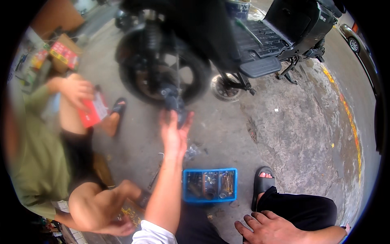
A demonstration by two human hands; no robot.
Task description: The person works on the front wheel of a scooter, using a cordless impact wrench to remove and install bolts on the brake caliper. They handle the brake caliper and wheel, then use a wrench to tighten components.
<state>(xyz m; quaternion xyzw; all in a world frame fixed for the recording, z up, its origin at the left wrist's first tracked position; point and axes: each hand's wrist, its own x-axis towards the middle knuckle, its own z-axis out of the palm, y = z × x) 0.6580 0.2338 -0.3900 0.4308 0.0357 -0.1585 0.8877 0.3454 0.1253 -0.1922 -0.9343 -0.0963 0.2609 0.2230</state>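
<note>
My left hand (176,128) reaches forward with its fingers around a dark, blurred part (172,97), apparently a brake caliper on a line, beside the black scooter's front wheel (124,73). My right hand (263,227) lies over my leg at the lower right with fingers spread and dirty fingertips, holding nothing. Below the wheel, a blue tray (234,183) holds bolts and small metal parts in compartments. A tool with a long shaft (155,174) lies left of my forearm. A brake disc (219,93) shows under the scooter's footboard (258,69).
At the left a co-worker (40,150) in an olive top sits, one hand (77,89) near a red box (92,114). Cardboard boxes (64,53) stand behind. A bucket (237,8) is beyond the scooter. A parked car (351,40) stands at far right, past a yellow line (351,122).
</note>
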